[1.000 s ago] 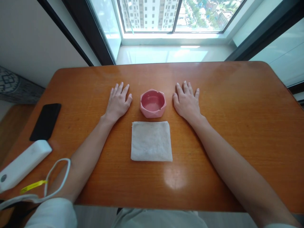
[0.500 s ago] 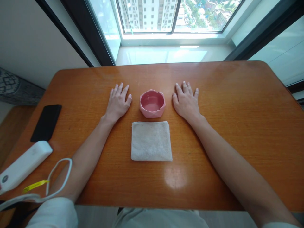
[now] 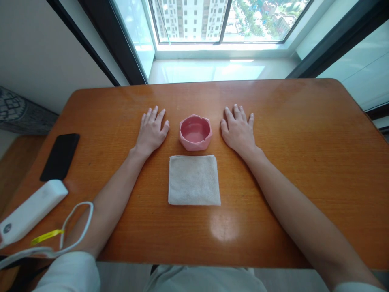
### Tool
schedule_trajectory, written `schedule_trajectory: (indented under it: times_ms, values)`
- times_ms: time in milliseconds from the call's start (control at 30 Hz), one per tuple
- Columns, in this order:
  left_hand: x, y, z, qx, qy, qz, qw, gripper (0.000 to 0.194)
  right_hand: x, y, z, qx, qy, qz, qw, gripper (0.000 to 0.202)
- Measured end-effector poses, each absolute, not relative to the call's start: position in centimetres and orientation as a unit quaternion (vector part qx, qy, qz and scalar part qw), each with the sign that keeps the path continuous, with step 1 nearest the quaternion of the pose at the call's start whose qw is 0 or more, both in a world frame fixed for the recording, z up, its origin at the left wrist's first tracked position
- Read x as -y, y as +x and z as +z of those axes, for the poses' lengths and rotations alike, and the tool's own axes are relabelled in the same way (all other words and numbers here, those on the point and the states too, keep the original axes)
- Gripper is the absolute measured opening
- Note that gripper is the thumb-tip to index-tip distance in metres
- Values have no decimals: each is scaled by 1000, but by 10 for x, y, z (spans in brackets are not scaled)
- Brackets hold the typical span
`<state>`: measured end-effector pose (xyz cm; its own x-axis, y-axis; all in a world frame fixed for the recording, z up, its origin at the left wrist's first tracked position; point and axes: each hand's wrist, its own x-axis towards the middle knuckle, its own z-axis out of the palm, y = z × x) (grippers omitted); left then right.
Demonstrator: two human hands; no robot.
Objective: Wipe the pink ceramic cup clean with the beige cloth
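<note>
A pink, faceted ashtray (image 3: 195, 144) with notches in its rim stands upright on the wooden table (image 3: 304, 162). To its left my left hand (image 3: 152, 132) lies palm down, fingers spread, holding nothing. My right hand (image 3: 238, 129) rests flat on the other side, its fingers also apart and free of any object. Neither hand touches the ashtray. Just in front of the ashtray, nearer to me, a folded light grey cloth (image 3: 194, 180) lies flat between my forearms.
At the left edge lies a black phone (image 3: 60, 157). Nearer to me are a white power bank-like device (image 3: 33, 211) and a white cable (image 3: 88, 223) with a yellow tag (image 3: 47, 236), looping over my left forearm. A window (image 3: 225, 24) is beyond the table.
</note>
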<state>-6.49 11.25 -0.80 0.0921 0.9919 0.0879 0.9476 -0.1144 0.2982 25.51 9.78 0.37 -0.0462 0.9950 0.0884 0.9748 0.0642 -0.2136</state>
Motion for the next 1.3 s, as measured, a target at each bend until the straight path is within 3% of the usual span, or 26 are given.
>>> schedule_trajectory:
  times_ms: [900, 1100, 1300]
  values:
    - [-113, -65, -9, -658, 734, 143, 85, 77, -97, 256, 4, 727, -669, 54, 145, 67]
    - [-113, -66, -10, -657, 735, 145, 87, 78, -77, 233, 15, 820, -489, 56, 292, 66]
    - [-113, -66, -10, -654, 736, 152, 87, 78, -63, 212, 10, 888, -362, 60, 277, 50]
